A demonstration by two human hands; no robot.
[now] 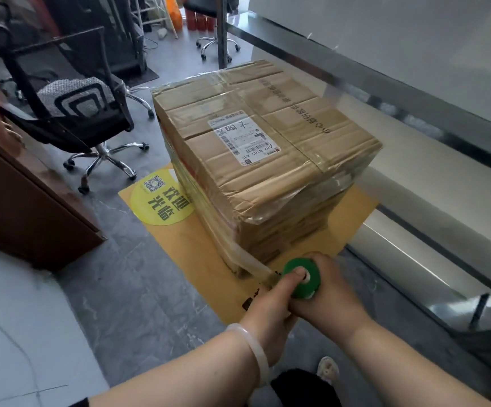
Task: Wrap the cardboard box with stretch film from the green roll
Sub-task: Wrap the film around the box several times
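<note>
We hold the green roll (308, 289) low, left hand (267, 306) pinching its core, right hand (338, 301) fingers clamped round it, to draw stretch film (256, 264) taut off the cardboard box (261, 160).

Cardboard box (267, 160): labelled on top, sides film-wrapped, upright on yellow mat (203, 245). Green roll (301, 279): near bottom corner, seemingly end-up. Stretch film (253, 262): taut strand joining them.
</note>
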